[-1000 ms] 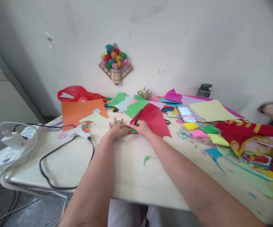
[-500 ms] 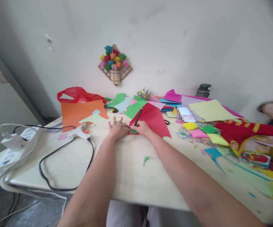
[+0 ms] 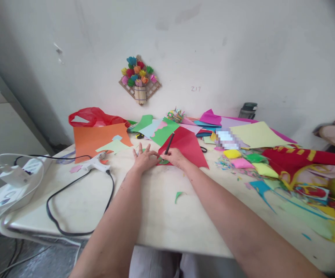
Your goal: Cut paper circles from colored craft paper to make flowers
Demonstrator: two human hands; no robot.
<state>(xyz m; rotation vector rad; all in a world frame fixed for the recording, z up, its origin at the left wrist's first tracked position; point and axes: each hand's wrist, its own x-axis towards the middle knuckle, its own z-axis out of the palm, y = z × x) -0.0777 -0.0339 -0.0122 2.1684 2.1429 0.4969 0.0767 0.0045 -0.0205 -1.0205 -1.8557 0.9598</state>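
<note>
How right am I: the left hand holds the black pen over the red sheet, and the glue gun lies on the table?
One slip: the head view shows the right hand, not the left hand, holding the black pen over the red sheet. The glue gun lies on the table.

- You have two bare hands (image 3: 146,159) in view.
- You have one black pen (image 3: 169,143).
- You have one large red sheet (image 3: 190,147) and one large orange sheet (image 3: 90,139).
- You have four small packets (image 3: 242,163): one yellow, one pink, one green, one pale yellow.
- You have one white glue gun (image 3: 96,166) and one red plastic bag (image 3: 97,115).
- You face one bottle (image 3: 247,111) and one flower wall hanging (image 3: 140,94).
</note>
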